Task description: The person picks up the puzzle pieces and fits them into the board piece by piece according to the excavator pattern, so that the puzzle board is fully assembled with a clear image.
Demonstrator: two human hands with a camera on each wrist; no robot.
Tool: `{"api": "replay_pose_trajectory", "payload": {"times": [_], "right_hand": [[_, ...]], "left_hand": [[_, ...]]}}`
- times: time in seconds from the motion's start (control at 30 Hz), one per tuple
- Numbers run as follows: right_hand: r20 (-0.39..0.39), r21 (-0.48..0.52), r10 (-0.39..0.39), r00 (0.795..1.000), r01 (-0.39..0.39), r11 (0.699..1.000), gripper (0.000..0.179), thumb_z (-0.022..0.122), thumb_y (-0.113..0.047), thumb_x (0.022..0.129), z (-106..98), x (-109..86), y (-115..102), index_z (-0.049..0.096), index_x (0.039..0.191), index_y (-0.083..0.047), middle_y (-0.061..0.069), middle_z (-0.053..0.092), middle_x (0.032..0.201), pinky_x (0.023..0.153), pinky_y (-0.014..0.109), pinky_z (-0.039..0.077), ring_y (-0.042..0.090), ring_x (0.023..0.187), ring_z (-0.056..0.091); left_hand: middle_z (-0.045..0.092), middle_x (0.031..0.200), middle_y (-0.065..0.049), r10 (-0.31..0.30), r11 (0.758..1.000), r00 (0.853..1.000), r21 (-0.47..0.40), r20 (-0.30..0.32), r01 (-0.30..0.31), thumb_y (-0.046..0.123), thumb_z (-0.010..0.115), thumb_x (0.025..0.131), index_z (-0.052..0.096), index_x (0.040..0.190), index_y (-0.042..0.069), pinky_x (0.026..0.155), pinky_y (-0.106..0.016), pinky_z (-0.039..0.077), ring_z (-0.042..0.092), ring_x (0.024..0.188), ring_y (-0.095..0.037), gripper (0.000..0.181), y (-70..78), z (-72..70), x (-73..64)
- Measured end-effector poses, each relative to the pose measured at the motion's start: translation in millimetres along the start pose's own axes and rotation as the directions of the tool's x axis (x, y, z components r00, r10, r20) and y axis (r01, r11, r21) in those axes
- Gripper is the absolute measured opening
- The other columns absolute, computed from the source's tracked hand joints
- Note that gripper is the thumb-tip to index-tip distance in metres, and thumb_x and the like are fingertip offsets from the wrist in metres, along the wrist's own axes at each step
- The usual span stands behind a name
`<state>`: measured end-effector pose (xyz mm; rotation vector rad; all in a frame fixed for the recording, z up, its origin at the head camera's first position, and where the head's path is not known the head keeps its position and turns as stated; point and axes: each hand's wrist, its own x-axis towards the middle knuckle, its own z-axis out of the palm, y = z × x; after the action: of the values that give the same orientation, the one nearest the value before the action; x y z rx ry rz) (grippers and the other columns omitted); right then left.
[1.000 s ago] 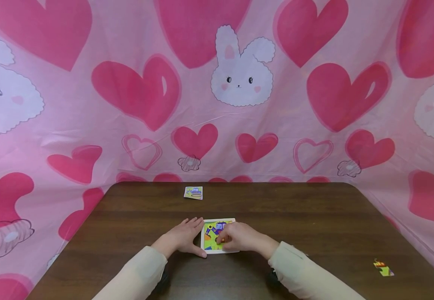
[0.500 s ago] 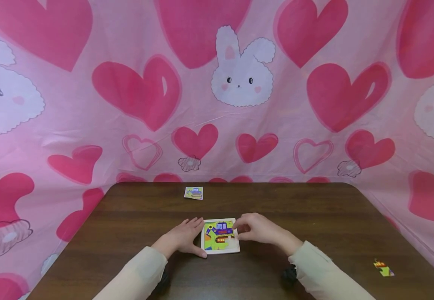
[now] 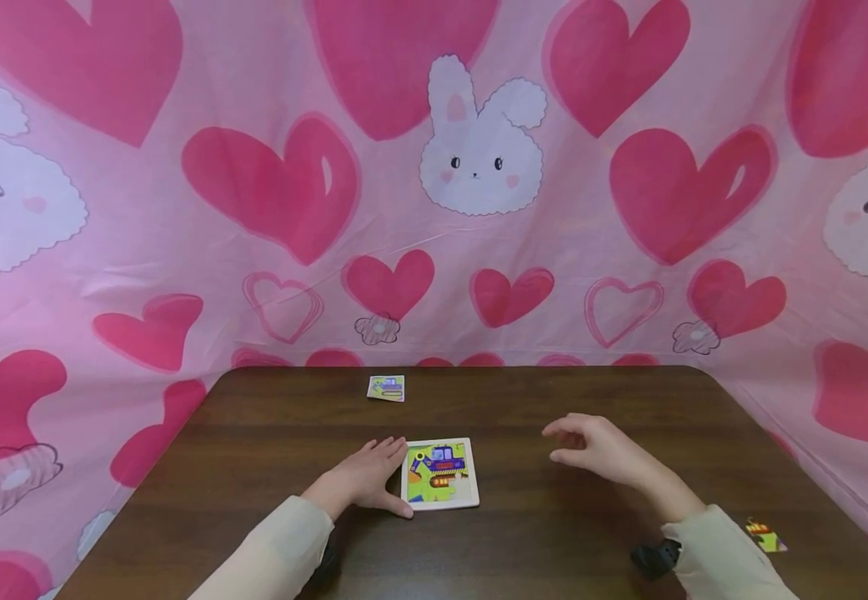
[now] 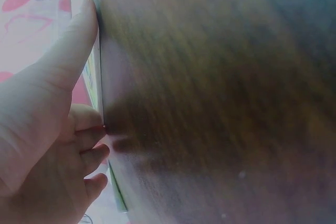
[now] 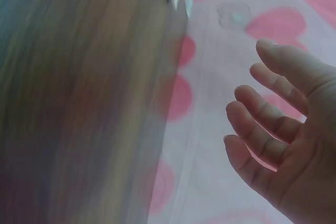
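Note:
A square jigsaw puzzle [image 3: 441, 475] in a white frame lies on the table, its picture a blue and orange excavator on green. At its lower right a pale patch of the board shows. My left hand [image 3: 369, 477] rests at the left edge of the frame, fingers straight and thumb by the near corner. My right hand [image 3: 602, 447] hovers above the table to the right of the puzzle, fingers loosely bent, holding nothing; the right wrist view also shows that hand [image 5: 283, 124] bare. One loose puzzle piece [image 3: 766, 536], yellow-green with orange, lies far right beside the right sleeve.
A small card [image 3: 386, 388] with an excavator picture lies near the back edge of the brown wooden table [image 3: 291, 425]. A pink cloth [image 3: 509, 242] with hearts and rabbits hangs behind the table.
My right hand was over the puzzle, then drew back to its right edge, and is now well to the right in the air. The left hand stays at the frame.

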<state>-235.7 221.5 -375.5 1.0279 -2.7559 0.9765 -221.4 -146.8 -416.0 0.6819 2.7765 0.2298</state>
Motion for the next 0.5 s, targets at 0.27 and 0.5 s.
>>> {"api": "replay_pose_trajectory", "payload": {"times": [0.27, 0.5], "right_hand": [[-0.166, -0.059, 0.086, 0.982, -0.097, 0.994, 0.026, 0.074, -0.018, 0.078, -32, -45.8, 25, 0.066, 0.101, -0.008, -0.008, 0.06, 0.084, 0.061, 0.025, 0.046, 0.005, 0.073, 0.053], [-0.227, -0.071, 0.196, 0.954, -0.217, 0.974, 0.03, 0.075, -0.017, 0.078, -56, -87.4, 51, 0.065, 0.102, -0.002, 0.0, 0.064, 0.088, 0.058, 0.023, 0.048, 0.001, 0.073, 0.055]], "left_hand": [[0.032, 0.145, -0.012, -0.003, 1.0, 1.0, -0.004, 0.012, 0.003, 0.06, 0.069, 0.068, 0.035, 0.141, 0.003, 0.108, -0.044, 0.017, 0.025, 0.134, -0.028, 0.099, -2.1, 1.2, 0.1], [0.032, 0.146, -0.011, -0.007, 1.0, 1.0, -0.018, 0.008, 0.007, 0.059, 0.069, 0.068, 0.035, 0.141, 0.003, 0.108, -0.044, 0.017, 0.024, 0.134, -0.028, 0.099, -0.5, 0.9, -1.6]]}}
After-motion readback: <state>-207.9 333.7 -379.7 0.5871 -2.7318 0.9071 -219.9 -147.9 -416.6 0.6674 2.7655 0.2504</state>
